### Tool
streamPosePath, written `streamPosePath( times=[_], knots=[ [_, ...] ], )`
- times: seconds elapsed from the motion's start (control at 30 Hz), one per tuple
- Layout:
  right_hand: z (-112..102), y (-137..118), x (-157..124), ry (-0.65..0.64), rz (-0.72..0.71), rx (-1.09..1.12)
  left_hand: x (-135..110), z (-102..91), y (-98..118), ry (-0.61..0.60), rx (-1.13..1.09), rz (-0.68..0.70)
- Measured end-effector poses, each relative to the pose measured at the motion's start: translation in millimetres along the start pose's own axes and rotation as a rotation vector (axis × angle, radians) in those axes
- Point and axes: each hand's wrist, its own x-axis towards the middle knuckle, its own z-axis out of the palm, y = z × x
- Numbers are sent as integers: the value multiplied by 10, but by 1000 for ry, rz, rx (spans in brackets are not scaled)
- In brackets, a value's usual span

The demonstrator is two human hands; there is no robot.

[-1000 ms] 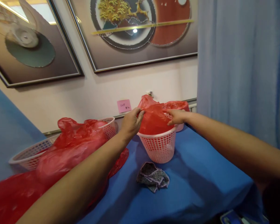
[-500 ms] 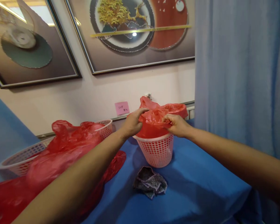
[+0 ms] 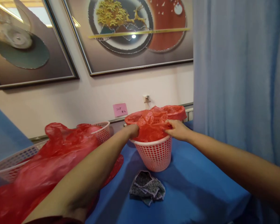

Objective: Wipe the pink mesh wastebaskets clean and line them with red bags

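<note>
A red plastic bag (image 3: 150, 130) lines a pink perforated basket (image 3: 155, 155) that stands upright on the blue-covered surface. At the basket's left rim, my left hand (image 3: 133, 130) reaches into the bag; its fingers are hidden by the red plastic. My right hand (image 3: 177, 129) is closed on the bag's edge at the right side of the rim, thumb and fingers pinched together. In front of the basket lies a crumpled grey cloth (image 3: 148, 187) with a pale edge.
Loose red bags (image 3: 60, 158) pile up on the left over a wide white basket (image 3: 7, 165), with a small pink basket (image 3: 102, 130) behind. Another red-lined basket (image 3: 177, 112) stands at the back right. A blue curtain (image 3: 228, 77) hangs on the right.
My left hand has gone from outstretched fingers above the rim down into the bag. The bag's raised top has sunk lower. My right hand keeps its pinch.
</note>
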Motion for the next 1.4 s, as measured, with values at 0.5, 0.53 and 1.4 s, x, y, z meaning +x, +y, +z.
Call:
streamPosePath(
  times=[0.5,0.53,1.4],
  knots=[
    [102,235,-117,-12,-152,-46,-271,88,280,314,59,228],
    [48,301,-122,42,-142,-58,-361,45,238,351,70,217],
    [147,489,228,37,-25,-264,-211,162,252,-24,-115,188]
  ],
)
